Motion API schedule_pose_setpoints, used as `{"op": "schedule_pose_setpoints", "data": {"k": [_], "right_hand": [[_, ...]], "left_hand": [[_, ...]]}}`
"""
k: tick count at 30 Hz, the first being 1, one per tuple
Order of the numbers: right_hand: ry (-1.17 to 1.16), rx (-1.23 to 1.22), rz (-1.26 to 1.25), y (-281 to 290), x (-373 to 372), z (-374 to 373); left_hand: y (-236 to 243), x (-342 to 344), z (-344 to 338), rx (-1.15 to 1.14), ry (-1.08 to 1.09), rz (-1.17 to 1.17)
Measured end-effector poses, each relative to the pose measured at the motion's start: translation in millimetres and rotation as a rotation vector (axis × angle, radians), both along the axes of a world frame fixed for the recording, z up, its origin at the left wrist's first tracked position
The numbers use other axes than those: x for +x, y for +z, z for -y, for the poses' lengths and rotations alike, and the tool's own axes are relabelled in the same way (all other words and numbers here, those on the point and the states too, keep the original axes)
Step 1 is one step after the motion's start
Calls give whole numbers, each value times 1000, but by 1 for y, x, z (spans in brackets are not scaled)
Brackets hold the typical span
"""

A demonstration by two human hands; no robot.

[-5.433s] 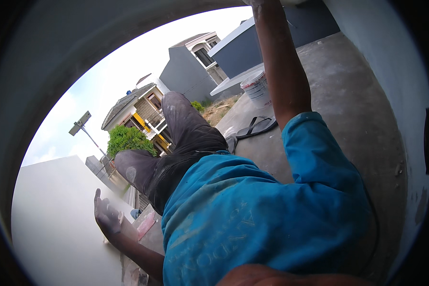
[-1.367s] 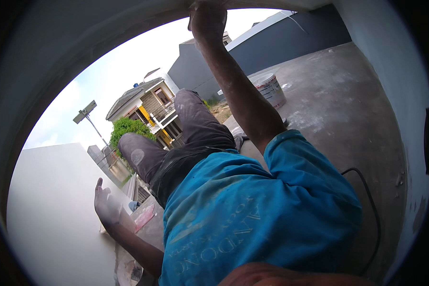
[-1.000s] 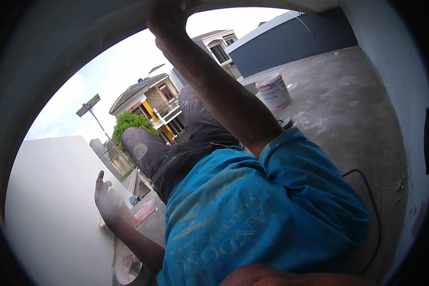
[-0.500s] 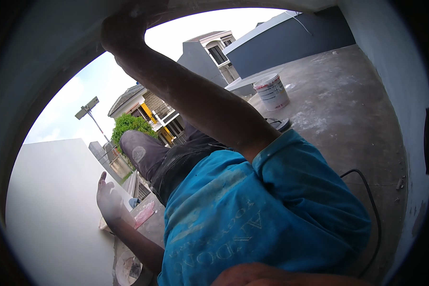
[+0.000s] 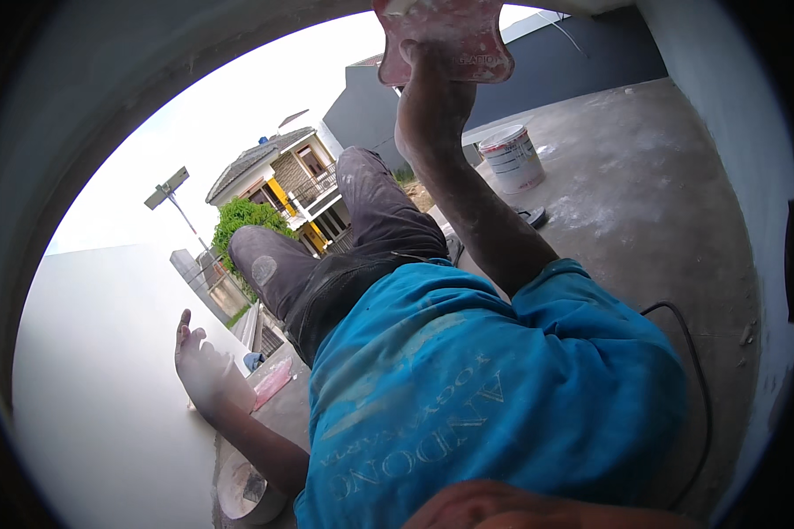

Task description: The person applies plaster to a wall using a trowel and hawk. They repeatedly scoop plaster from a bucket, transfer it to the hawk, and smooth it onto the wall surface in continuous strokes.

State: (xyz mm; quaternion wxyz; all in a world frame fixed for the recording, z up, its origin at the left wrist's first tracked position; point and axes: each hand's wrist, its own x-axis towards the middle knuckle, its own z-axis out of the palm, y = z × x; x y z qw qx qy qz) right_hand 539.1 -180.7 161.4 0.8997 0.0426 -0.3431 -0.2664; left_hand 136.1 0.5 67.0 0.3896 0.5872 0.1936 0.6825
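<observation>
My right hand (image 5: pixel 437 101) is raised at the top middle, closed around a red plastic putty spreader (image 5: pixel 445 40). White smears cover the spreader, and its upper edge runs out of the picture. Out to the left, my left hand (image 5: pixel 210 370) is held up with its fingers apart, coated in white dust or paste. Its palm is blurred. Behind that hand stands a white wall (image 5: pixel 106 353). Just beside its wrist, a pink-red sheet or bag (image 5: pixel 273 385) lies on the floor.
A whitish round container (image 5: pixel 243 494) stands at the lower left. Farther off to the right is a white bucket (image 5: pixel 512 159) on the grey concrete floor (image 5: pixel 644 203). A black cable (image 5: pixel 699 379) curves along the right wall. The curved edge of an opening (image 5: pixel 150 97) arches overhead.
My right hand has swung rightward from the upper left, and the red spreader has come into view. The left hand has stayed nearly in place. Both my knees now show.
</observation>
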Motion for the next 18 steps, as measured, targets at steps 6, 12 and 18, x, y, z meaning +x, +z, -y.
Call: {"op": "schedule_pose_setpoints", "data": {"k": [6, 12, 18], "right_hand": [[48, 49, -320, 40, 205, 19], [112, -102, -183, 64, 262, 31], [151, -174, -121, 74, 260, 27]], "left_hand": [[-3, 0, -9, -6, -18, -23], [0, 10, -17, 29, -1, -76], [-3, 1, -14, -10, -30, -80]]}}
